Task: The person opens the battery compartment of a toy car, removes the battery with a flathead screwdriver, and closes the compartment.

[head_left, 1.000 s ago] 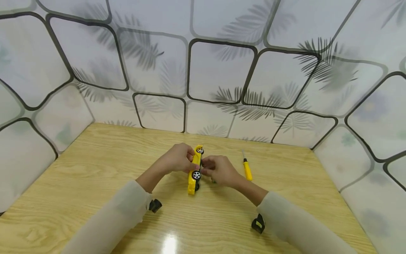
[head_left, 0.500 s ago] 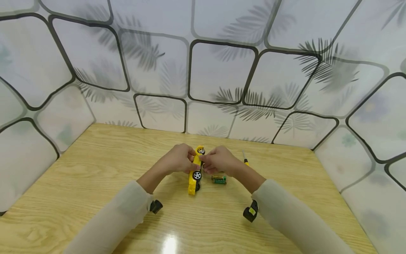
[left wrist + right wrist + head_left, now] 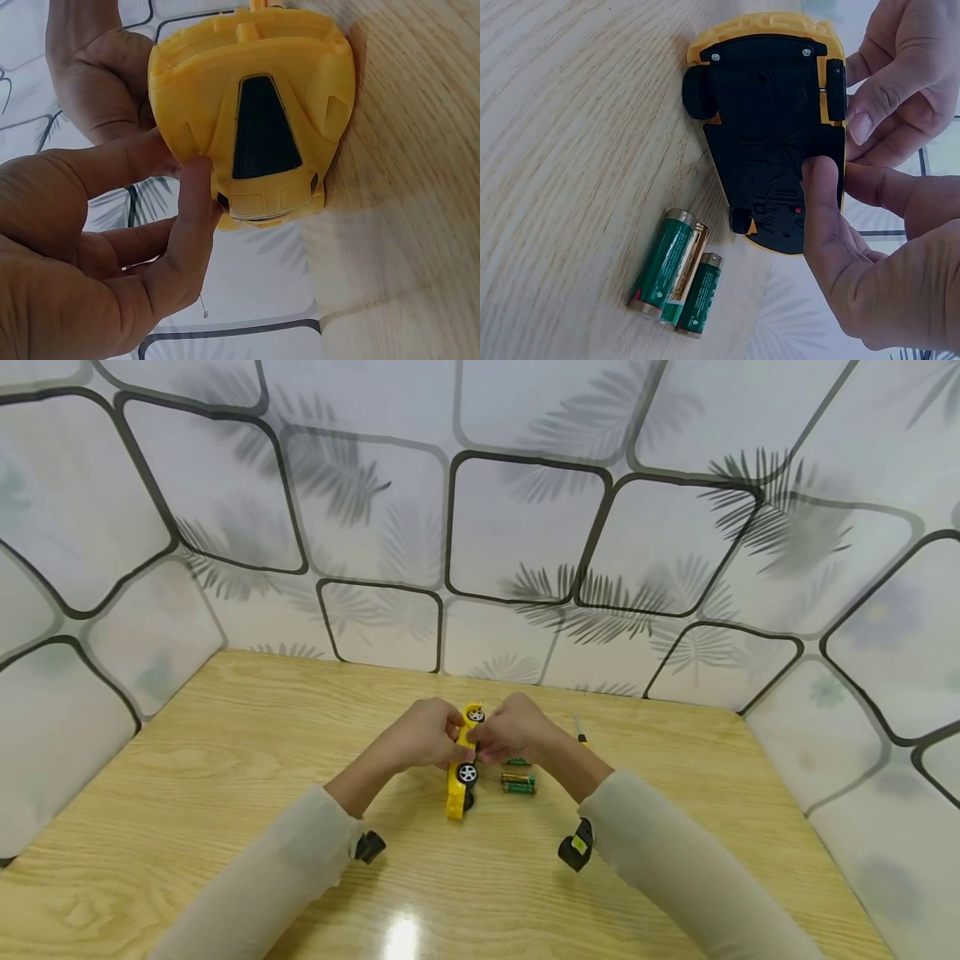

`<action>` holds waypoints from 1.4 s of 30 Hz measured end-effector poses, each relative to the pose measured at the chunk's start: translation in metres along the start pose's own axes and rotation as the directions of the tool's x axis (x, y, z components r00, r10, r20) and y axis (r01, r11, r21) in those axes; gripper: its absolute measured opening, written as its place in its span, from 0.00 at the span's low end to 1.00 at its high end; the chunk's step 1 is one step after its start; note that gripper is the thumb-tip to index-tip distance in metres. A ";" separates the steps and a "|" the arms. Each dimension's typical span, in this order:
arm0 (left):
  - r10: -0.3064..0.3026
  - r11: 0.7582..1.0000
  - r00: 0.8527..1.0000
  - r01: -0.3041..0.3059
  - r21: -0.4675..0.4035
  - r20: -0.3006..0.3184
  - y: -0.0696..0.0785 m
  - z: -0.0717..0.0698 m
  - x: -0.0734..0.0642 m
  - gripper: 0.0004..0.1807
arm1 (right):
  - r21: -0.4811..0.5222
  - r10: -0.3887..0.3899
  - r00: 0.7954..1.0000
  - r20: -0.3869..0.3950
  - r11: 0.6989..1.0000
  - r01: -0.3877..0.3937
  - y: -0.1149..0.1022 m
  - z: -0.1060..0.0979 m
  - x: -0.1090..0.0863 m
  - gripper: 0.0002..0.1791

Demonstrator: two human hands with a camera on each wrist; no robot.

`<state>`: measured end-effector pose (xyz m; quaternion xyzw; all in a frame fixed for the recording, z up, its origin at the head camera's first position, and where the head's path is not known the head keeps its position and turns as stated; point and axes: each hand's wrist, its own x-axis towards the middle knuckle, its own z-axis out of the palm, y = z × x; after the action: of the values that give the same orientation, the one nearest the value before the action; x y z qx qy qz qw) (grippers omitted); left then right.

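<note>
A yellow toy car (image 3: pixel 455 793) stands on its side on the wooden table, its black underside (image 3: pixel 765 150) facing right. My left hand (image 3: pixel 427 735) grips its upper edge, with fingers against the yellow body in the left wrist view. Opposite it, my right hand (image 3: pixel 517 727) pinches the same edge farther along. The right thumb (image 3: pixel 821 184) lies on the underside, and the other fingers reach round behind the edge. Screws and wheels show on that underside. Several green and gold batteries (image 3: pixel 664 259) lie on the table close to the car, below my right hand.
Behind the right wrist, a screwdriver (image 3: pixel 581 737) with a yellow and black handle is partly hidden. Patterned fabric walls (image 3: pixel 525 527) enclose the table (image 3: pixel 300 710) at the back and sides. A camera (image 3: pixel 576 846) hangs at the right wrist.
My right hand has risen from low beside the car to its upper edge, and its forearm has swung left. The batteries have come into sight. My left hand holds the car in place.
</note>
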<state>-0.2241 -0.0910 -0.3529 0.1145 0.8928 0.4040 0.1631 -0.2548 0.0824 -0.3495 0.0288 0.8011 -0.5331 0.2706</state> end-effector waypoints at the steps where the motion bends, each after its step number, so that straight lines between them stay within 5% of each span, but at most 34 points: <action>1: 0.015 1.000 1.000 -0.015 0.017 -0.003 0.000 0.000 0.000 0.32 | -0.005 0.001 1.000 -0.004 1.000 -0.001 -0.001 0.000 0.000 0.07; 6: 0.089 0.995 0.996 -0.089 0.042 0.002 0.002 -0.006 -0.007 0.28 | -0.020 0.009 1.000 -0.016 1.000 -0.010 -0.003 0.001 -0.001 0.07; 13: 0.140 0.989 0.990 -0.140 -0.043 0.003 0.002 -0.023 -0.020 0.23 | -0.041 0.006 1.000 -0.021 0.999 -0.007 -0.005 0.002 -0.004 0.06; 22: 0.079 0.986 0.996 -0.084 -0.142 -0.038 -0.012 -0.038 -0.026 0.22 | -0.061 0.006 0.999 -0.040 0.998 -0.009 -0.005 0.004 -0.002 0.07; 31: -0.006 0.978 0.999 -0.002 -0.207 -0.042 -0.032 -0.039 -0.021 0.19 | -0.075 0.008 0.999 -0.053 0.997 -0.012 -0.005 0.005 -0.002 0.07; 42: 0.000 0.927 0.992 0.049 -0.372 0.130 -0.051 -0.026 0.000 0.24 | -0.091 0.000 0.998 -0.065 0.996 -0.006 -0.002 0.004 -0.002 0.07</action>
<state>-0.2381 -0.1415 -0.3759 0.0956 0.7886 0.5565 0.2437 -0.2524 0.0788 -0.3483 0.0349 0.8329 -0.4945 0.2460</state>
